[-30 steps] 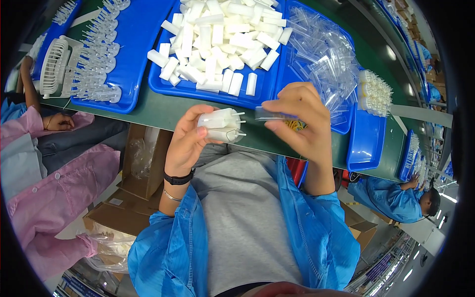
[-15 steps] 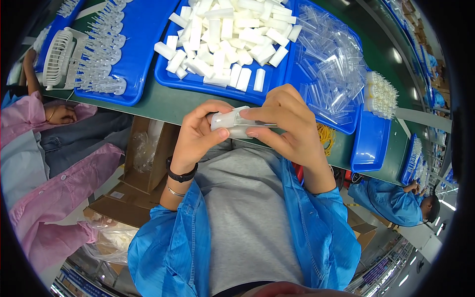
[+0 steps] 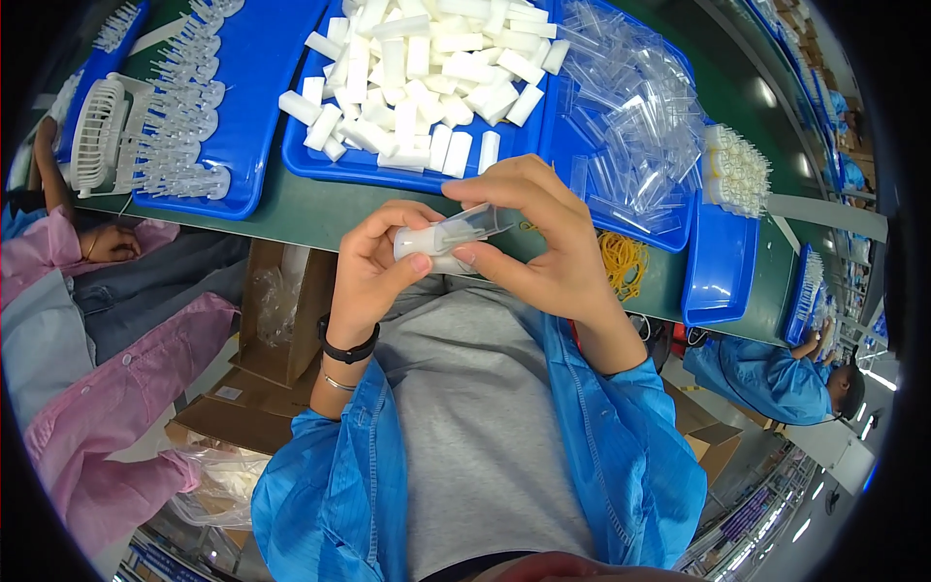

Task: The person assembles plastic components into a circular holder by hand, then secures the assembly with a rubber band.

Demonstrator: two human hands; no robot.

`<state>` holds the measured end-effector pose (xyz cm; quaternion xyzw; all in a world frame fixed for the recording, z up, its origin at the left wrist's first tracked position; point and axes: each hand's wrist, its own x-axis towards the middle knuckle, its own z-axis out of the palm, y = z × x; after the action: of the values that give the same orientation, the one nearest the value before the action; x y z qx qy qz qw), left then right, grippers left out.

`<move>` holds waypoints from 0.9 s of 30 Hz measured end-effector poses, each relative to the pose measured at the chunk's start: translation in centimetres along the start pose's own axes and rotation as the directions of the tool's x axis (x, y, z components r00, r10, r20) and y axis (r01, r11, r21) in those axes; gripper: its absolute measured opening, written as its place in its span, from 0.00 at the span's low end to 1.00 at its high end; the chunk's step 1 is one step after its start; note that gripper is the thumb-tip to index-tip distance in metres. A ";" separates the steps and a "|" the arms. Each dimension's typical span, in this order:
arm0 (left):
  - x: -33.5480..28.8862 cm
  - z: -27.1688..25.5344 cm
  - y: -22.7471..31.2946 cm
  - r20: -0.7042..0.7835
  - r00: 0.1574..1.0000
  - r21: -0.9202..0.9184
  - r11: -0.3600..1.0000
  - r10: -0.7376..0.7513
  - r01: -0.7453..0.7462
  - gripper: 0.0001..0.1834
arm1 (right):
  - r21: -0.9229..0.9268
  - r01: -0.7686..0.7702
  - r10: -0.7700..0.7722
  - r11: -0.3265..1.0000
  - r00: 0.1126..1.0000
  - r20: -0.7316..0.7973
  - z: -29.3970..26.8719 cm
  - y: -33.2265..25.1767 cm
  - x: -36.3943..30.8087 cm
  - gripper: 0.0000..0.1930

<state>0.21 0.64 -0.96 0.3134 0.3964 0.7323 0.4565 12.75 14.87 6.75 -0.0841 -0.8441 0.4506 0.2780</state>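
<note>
In front of my chest, my left hand [image 3: 376, 264] grips a short white cylinder-like bundle [image 3: 419, 242] between thumb and fingers. A curled clear plastic sheet [image 3: 475, 223] stands out from its right end, with thin pin-like lengths beside it. My right hand [image 3: 548, 238] is spread around that end. Its thumb touches the bundle's lower side, while the index finger is stretched out above the sheet, apart from the thumb. The palm side of my left fingers is hidden, and how the bundle's parts join cannot be made out.
White foam blocks [image 3: 417, 82] fill a blue tray ahead; clear plastic pieces [image 3: 640, 116] lie right of it. Pinned clear discs [image 3: 194, 107] and a white rack [image 3: 102, 136] sit left. Yellow rubber bands [image 3: 623, 264] lie near a blue bin [image 3: 722, 272]. Co-workers sit both sides.
My right fingers have opened from a pinch on the bundle's right end, the index finger lifting up and left. The clear sheet now shows flared upward. The view has shifted slightly.
</note>
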 end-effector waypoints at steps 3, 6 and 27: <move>0.0 -0.1 -0.1 0.007 1.000 -0.022 1.000 -0.007 0.007 0.13 | 0.020 -0.003 0.003 1.000 1.000 -0.002 -0.1 0.3 -0.2 0.23; 0.0 -0.1 -0.1 -0.006 1.000 -0.038 0.999 -0.007 0.007 0.13 | 0.087 -0.062 0.062 0.994 0.998 -0.002 0.0 -0.2 -0.4 0.29; 0.0 -0.4 -0.2 -0.036 0.998 -0.003 0.999 0.052 -0.052 0.13 | 0.128 -0.057 0.066 0.990 0.996 -0.060 -0.7 0.1 -1.2 0.15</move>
<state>-0.03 0.55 -1.39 0.3095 0.3947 0.7503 0.4306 14.08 14.90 6.52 -0.1068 -0.8017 0.5084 0.2957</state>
